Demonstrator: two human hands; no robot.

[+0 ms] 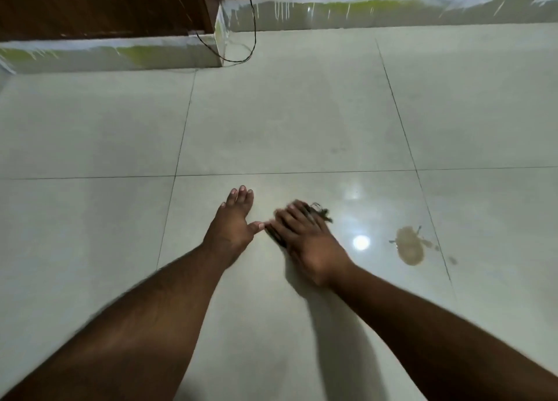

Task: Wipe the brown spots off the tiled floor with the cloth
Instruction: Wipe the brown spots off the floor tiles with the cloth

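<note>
- Right hand point(305, 240) is flat on the tiled floor point(287, 123), fingers spread and pressing down on a dark cloth point(320, 212); only the cloth's frayed edges peek out past the fingertips and beside the thumb.
- The hand is blurred, so I'd judge a wiping stroke is under way, though which way it is sweeping I cannot tell.
- Left hand point(232, 222) lies palm down on the same tile, fingers straight and together, thumb out toward the right hand and almost meeting it; it holds nothing and looks like a prop for balance.
- Here's what matters: the big brown spot point(409, 245) sits off to the right of the cloth, on the same tile and close to the grout line point(434, 216), with a bright light reflection between the two.
- The blotch is longer than it is wide, its long axis running roughly away from the person.
- 2 smaller marks lie beside it: a little splash point(433, 245) at its right edge and a faint dot point(452, 261) past the grout line.
- The right hand is plainly the nearer one, so the coming move looks like a slide of the cloth to the right.
- At the far wall, a black wire point(253, 23) dangles to the floor, well clear of the work.
</note>
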